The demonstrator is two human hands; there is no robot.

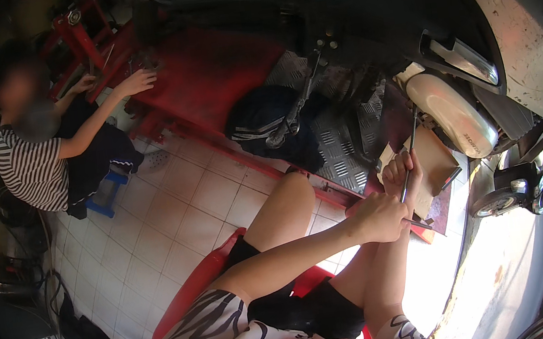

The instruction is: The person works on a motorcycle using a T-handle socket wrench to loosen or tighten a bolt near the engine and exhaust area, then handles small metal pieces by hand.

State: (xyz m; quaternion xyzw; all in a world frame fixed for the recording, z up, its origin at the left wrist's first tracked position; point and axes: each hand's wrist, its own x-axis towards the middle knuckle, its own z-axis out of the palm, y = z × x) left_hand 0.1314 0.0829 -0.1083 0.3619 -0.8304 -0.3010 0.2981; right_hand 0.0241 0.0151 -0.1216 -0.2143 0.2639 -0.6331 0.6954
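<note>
My left hand (381,217) is closed around the handle end of a long, thin T-handle wrench (413,130), and part of its dark crossbar sticks out below my fist. Just above it, my right hand (402,174) has its fingers curled round the shaft. The shaft runs up to the underside of a scooter (306,14), beside a pale rounded cover (453,115). What the tip meets there is too dark to make out.
An opened cardboard box (434,165) lies beyond my hands. A red lift platform (217,70) with a metal tread plate carries the scooter. To the left, a person in a striped shirt (31,163) sits on a blue stool (108,193). Another motorbike (521,188) stands at right.
</note>
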